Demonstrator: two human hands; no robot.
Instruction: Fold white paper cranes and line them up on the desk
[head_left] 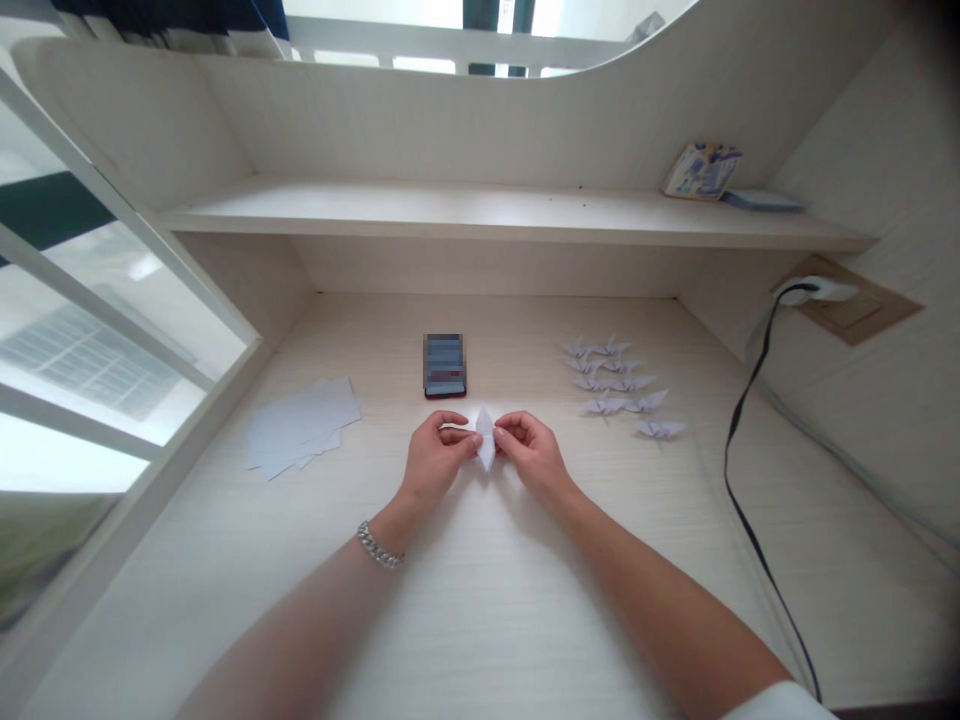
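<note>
A small folded piece of white paper (486, 440), pointed at top and bottom, is held over the desk between my two hands. My left hand (441, 450) pinches its left edge between thumb and fingers. On the opposite edge, my right hand (531, 450) grips it the same way. Just beyond my left hand lies a phone (445, 365) with its screen lit and blurred. To the right sit several folded white paper cranes (619, 383) in rows, with a single paper crane (660, 429) nearest me.
Loose white paper sheets (304, 425) overlap on the left of the desk (480, 620). A shelf (450, 210) runs across the back, bearing a small colourful box (703, 171). At right, a black cable (739, 490) hangs from a wall socket (855, 305) across the desk.
</note>
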